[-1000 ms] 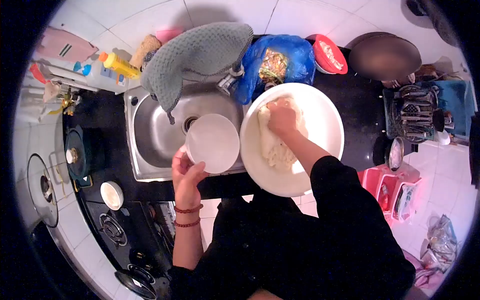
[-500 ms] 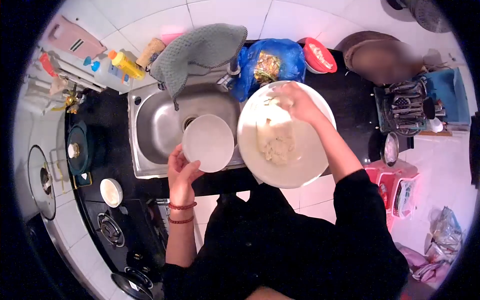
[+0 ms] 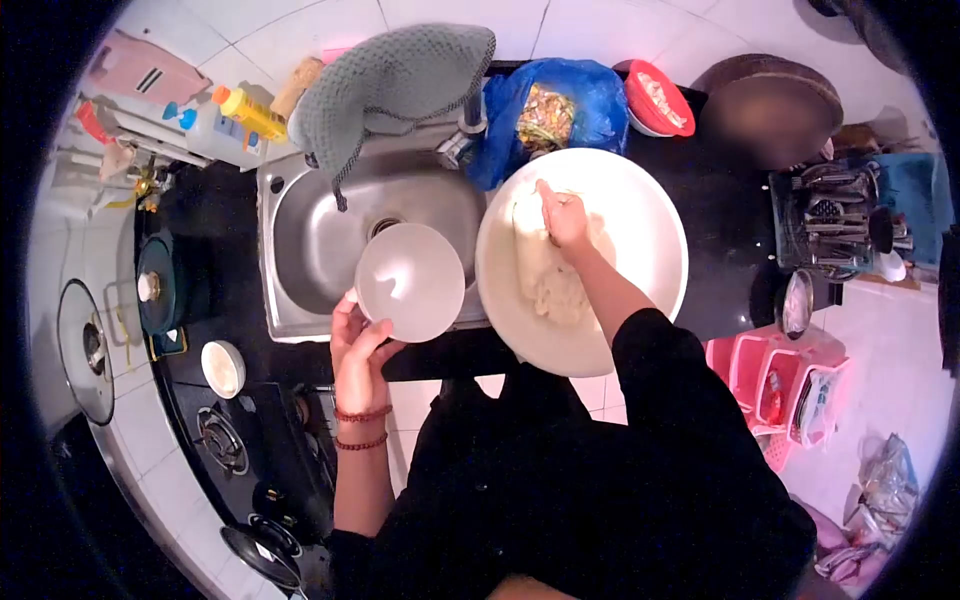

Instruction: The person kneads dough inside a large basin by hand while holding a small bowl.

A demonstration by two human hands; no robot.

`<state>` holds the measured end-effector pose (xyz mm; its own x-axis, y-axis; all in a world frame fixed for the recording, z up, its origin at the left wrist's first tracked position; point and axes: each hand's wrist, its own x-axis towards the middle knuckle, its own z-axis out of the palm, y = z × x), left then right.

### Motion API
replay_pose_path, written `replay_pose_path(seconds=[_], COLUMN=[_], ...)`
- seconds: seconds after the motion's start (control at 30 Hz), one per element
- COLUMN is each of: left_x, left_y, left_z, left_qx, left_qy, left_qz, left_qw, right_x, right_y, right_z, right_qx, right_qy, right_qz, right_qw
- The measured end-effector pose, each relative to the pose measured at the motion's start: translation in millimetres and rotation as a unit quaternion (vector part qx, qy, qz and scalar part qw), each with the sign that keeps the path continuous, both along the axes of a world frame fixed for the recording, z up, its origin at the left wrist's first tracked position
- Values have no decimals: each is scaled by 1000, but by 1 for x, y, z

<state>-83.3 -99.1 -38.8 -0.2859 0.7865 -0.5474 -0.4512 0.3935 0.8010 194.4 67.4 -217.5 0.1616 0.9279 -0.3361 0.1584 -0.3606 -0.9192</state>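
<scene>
My left hand [image 3: 362, 345] grips a whitish bowl [image 3: 410, 282] by its near edge, fingers beneath and thumb at the rim. It is tipped toward the camera over the sink's front right corner. Inside a large white basin [image 3: 640, 300], my right hand [image 3: 566, 218] lies against the upper part of a pale, doughy mass [image 3: 560, 292]. Its fingers look stretched out toward the far left, though glare washes out part of them. The mass is smooth at the top and lumpy lower down.
A steel sink [image 3: 300, 250] has a grey cloth [image 3: 390, 80] draped over its tap. Behind the basin stand a blue bag [image 3: 600, 100] of scraps and a red bowl [image 3: 660, 98]. A cutlery rack [image 3: 825, 215] is right; a small white bowl [image 3: 222, 369] sits left by the stove [image 3: 222, 440].
My right hand has shifted down and slightly left within the basin and is less blurred. My left hand keeps the bowl, now tilted a little differently. The view has shifted slightly.
</scene>
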Motion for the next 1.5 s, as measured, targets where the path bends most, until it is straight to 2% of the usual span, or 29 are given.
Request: replay_pose_path(seconds=[0.03,0.1,0.13,0.2,0.23,0.27,0.3,0.33,0.37,0.43,0.47,0.6,0.7,0.8,0.93,1.03,1.1,1.17,1.2,1.27,1.3,1.37,1.4,1.43,1.47,1.5], left_x=[0,0,0,0,0,1,1,1,1,0,0,-6,-9,-12,-13,-15,-18,-22,-24,-22,-22,-20,-20,-22,-24,-26], left_y=[-3,-6,-7,-9,-8,-8,-10,-10,-11,-11,-11,-16,-12,-15,-25,-31,-34,-33,-33,-30,-31,-28,-28,-30,-30,-29], left_z=[1,-1,-1,1,1,0,-2,-4,-5,-7,-6,-4,-4,-2,-1,0,1,-6,-6,-5,-4,-6,-8,-9,-12,-12], left_qx=[3,-16,-13,-7,-2,1,3,6,7,-15,-17,-11,-5,-1,-2,11,27,26,20,11,-1,-3,-6,-12,-30,-32], left_qy=[3,25,17,11,4,1,2,4,4,4,7,22,19,11,43,1,-13,-13,-9,-18,-21,-13,-19,-22,23,24], left_qz=[-2,-33,-33,-38,-41,-40,-35,-32,-31,-21,-21,-34,-1,15,-12,-15,-31,-39,-46,-25,-8,-3,3,5,-28,-34], left_qw=[1000,999,999,999,999,999,999,999,999,1000,1000,999,1000,1000,999,1000,999,999,999,999,1000,1000,1000,1000,999,999], right_x=[5,14,13,11,13,22,32,50,49,14,-15,-7,3,8,10,17,28,23,25,26,22,12,12,9,7,9], right_y=[-3,0,-3,-20,-23,-24,-25,-9,-2,8,5,-1,4,5,3,-10,-59,-118,-118,-119,-110,-51,-35,-25,-21,-32], right_z=[2,17,23,34,55,79,94,81,58,38,53,41,21,14,16,34,57,116,132,147,135,93,76,62,51,50], right_qx=[3,-124,-117,-17,-14,61,134,-5,-3,-93,-128,-55,96,161,158,184,232,386,386,90,86,198,198,134,70,66], right_qy=[3,71,72,-43,-46,-185,-317,-353,-353,-414,-519,-485,-520,-519,-548,-508,-479,-481,-487,-474,-472,-528,-524,-505,-480,-480], right_qz=[-2,76,76,159,159,97,33,47,47,37,-10,6,50,98,131,139,123,114,116,200,200,114,115,211,301,297], right_qw=[1000,987,988,986,986,976,938,934,934,905,845,873,847,834,811,830,838,779,775,853,854,817,820,826,821,823])
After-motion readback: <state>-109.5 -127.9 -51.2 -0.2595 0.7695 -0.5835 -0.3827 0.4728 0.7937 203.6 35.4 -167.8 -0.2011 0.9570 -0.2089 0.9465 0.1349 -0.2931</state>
